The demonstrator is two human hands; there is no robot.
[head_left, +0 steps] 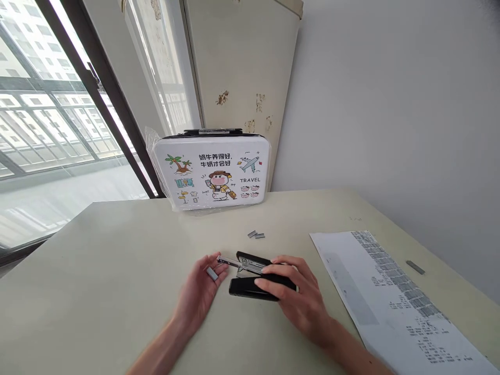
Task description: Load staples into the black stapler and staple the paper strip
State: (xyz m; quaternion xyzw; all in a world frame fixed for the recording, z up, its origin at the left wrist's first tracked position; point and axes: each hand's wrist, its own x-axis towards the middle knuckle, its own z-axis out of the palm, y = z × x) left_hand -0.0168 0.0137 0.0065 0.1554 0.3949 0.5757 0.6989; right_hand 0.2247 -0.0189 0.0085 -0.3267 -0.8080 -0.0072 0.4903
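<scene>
The fingers [273,287] of the right hand [307,299] are bent and closed around a black stapler [244,289], which lies spread open, its two black halves apart and its metal rail [228,261] standing out between them; the spread-out grip, with fingertips on the rail and on the near half, probably serves to keep the parts from folding together; the left hand [198,289] is turned palm up, half open, with a staple strip [212,274] lying across its loosely curled fingers, apparently cupped so that the small piece does not slip; its fingertips are at the rail's tip, though whether they touch it I cannot tell.

The right forearm comes in from the lower right, the back of the hand uppermost; the left forearm slants up from the lower left, the wrist low over the tabletop [117,271]; the two hands face each other, with the stapler between them.

Just beyond the stapler, a pair of staple strips [257,235] lies close together; to the right is a printed sheet [332,247], with another grey strip [414,267] past its far edge; at the back stands a white cartoon-printed suitcase [195,172], partly wrapped in clear plastic.
</scene>
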